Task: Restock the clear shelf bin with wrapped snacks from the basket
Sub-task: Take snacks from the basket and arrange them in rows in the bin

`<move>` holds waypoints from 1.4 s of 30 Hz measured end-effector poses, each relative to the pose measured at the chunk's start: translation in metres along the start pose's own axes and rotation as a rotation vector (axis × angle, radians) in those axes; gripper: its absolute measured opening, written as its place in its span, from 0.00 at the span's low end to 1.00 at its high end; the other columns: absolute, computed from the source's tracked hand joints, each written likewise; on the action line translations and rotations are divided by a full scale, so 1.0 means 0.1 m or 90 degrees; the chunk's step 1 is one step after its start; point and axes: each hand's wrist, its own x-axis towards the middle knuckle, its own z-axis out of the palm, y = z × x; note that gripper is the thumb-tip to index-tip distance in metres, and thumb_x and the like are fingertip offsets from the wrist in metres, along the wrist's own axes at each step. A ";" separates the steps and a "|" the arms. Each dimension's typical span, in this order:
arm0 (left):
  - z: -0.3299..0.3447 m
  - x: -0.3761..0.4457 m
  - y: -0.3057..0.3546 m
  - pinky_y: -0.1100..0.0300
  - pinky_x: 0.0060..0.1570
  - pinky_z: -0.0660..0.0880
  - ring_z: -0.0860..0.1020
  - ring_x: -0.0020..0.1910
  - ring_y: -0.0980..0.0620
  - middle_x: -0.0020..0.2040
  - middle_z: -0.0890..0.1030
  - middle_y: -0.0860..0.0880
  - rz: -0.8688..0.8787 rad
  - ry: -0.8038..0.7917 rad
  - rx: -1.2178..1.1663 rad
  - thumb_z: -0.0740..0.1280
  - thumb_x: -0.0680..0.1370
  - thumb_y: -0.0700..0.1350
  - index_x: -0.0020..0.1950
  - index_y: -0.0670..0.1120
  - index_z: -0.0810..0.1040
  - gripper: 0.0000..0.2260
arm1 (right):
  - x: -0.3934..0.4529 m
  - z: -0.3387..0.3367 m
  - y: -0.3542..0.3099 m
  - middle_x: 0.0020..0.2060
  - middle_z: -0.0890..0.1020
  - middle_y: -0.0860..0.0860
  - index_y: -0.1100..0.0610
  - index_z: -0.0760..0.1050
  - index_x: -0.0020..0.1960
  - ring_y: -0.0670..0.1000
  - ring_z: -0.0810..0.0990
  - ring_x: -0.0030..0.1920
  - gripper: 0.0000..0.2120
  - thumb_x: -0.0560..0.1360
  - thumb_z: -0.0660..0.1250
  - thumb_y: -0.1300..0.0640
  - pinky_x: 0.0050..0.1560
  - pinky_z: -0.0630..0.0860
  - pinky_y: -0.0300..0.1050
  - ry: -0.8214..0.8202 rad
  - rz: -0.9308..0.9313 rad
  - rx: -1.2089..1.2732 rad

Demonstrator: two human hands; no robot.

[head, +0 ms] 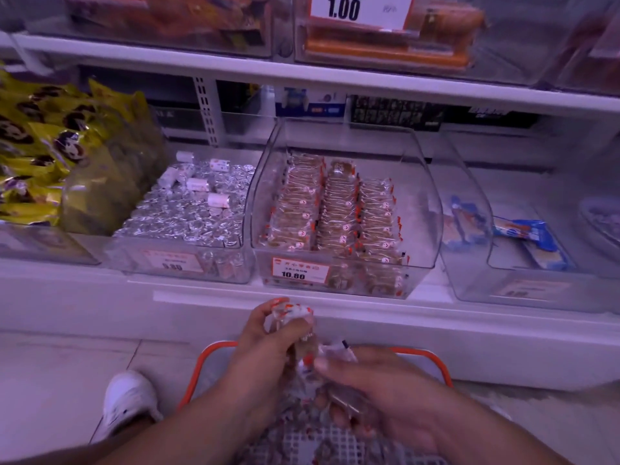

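snacks: clear-wrapped brown snacks with orange-red trim. Left hand (268, 333) has its fingers curled round a small bunch (291, 313); right hand (379, 394) has its fingers curled on more packs (339, 359) just above the basket (436, 362).
basket: orange rim, grey mesh floor, on the ground right below the shelf edge; loose packs left in it.
target bin: clear shelf bin (426, 196), price tag 10.80 (299, 270), directly above the hands. Three upright rows (335, 213) fill left and centre; the strip along the right wall looks bare.
step: likely squaring the handful before loading.
how: align packs flat and same way up, lift over the front lip, stand them in the bare right strip as a fourth row, keep the rows tight.
risk: slick wrappers, loose bunch could shed a pack; front lip may snag it.
neighbours: foil-wrapped sweets bin (188, 209) touching on the left, near-empty bin with blue packs (523, 236) on the right, yellow bags (40, 146) far left.
obstruction: upper shelf (302, 73) overhangs, so entry is from the front.
floor: white shoe (129, 401) beside the basket.
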 end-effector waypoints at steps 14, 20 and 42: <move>0.19 0.16 -0.10 0.59 0.27 0.73 0.76 0.28 0.49 0.35 0.79 0.45 -0.009 -0.006 -0.012 0.77 0.64 0.50 0.62 0.48 0.74 0.28 | 0.32 -0.24 0.23 0.57 0.66 0.45 0.45 0.61 0.76 0.46 0.75 0.53 0.30 0.73 0.52 0.53 0.52 0.71 0.33 0.200 -0.407 -0.759; 0.12 0.19 0.01 0.52 0.38 0.76 0.79 0.36 0.45 0.43 0.82 0.41 0.033 -0.002 -0.020 0.73 0.71 0.35 0.62 0.48 0.76 0.21 | 0.24 -0.31 0.07 0.55 0.84 0.49 0.41 0.59 0.76 0.52 0.84 0.52 0.35 0.78 0.65 0.69 0.51 0.81 0.46 0.191 -0.330 -0.200; 0.22 0.07 -0.12 0.50 0.40 0.79 0.81 0.39 0.46 0.46 0.82 0.42 0.224 0.096 0.010 0.74 0.70 0.49 0.61 0.55 0.74 0.21 | 0.23 0.11 0.15 0.54 0.84 0.42 0.42 0.83 0.55 0.41 0.82 0.55 0.14 0.79 0.59 0.44 0.55 0.79 0.43 0.287 -0.251 -0.067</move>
